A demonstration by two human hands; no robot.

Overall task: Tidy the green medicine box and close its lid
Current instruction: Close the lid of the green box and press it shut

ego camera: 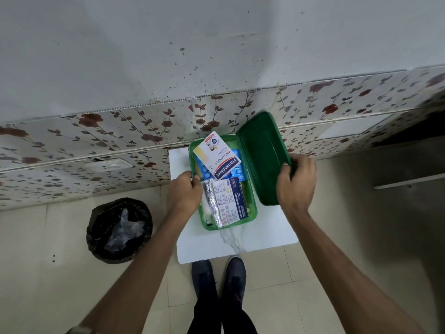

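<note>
Standing on pale floor tiles at the left is a black-lined bin, below a wall of flower-patterned tiles. Just right of it a small white desk carries the green medicine box, its lid raised and tilted to the right. The left hand is curled around the box's left rim. Inside lie a plaster packet, blue pill strips and a foil strip. The right hand grips the lid's outer edge.
</note>
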